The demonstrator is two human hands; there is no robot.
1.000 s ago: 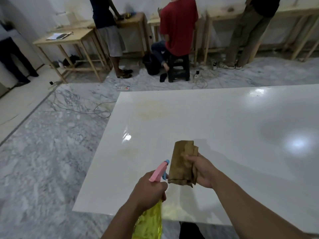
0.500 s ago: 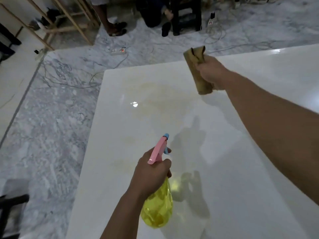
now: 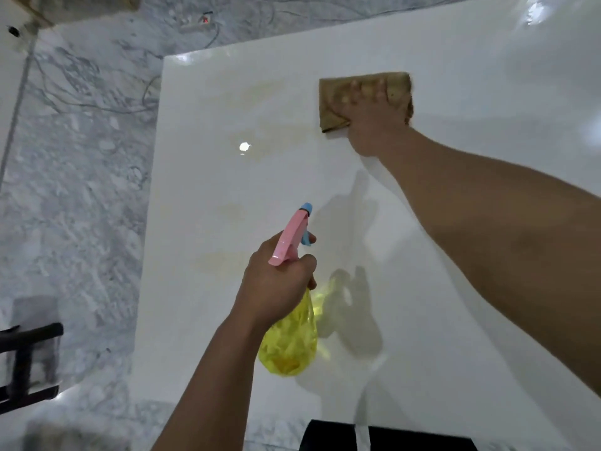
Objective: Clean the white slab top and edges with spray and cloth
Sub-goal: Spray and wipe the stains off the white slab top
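A glossy white slab (image 3: 455, 76) fills most of the view, with faint yellowish stains near its far left part. My right hand (image 3: 374, 118) presses a folded brown cloth (image 3: 335, 96) flat on the slab near the far edge, fingers spread over it. My left hand (image 3: 276, 284) grips a spray bottle (image 3: 289, 340) with a yellow body, pink trigger head and blue nozzle, held above the slab's near left area and pointing away from me.
Grey marble floor (image 3: 71, 196) lies left of the slab, with cables (image 3: 97, 105) and a power strip (image 3: 198, 22) beyond the far corner. A dark stool frame (image 3: 26, 362) stands at the lower left. Something black (image 3: 390, 437) sits at the slab's near edge.
My right hand has lowered the cloth from mid-air onto the slab and flattened it there. The view has tilted down and closer. The spray bottle stays in my left hand.
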